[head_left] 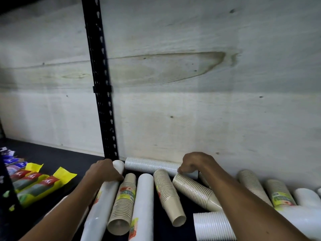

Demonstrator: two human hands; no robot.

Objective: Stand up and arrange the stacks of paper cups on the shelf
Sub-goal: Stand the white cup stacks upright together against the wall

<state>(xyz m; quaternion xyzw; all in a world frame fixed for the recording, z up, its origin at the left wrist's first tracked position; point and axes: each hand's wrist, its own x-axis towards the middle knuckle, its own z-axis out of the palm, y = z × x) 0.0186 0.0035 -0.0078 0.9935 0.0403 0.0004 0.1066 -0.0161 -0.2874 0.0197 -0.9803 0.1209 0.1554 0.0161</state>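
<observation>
While cup stacks lie toppled on the shelf (57,159), left hand (104,171) grips a white stack's (102,204) far end & right hand (192,164) clasps the back-wall white sleeve (149,165), prob. to stand them up.

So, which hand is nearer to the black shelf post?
The left. The left hand grips the end of a long white cup stack right at the foot of the black shelf post. The right hand is far to the post's right, on another stack.
</observation>
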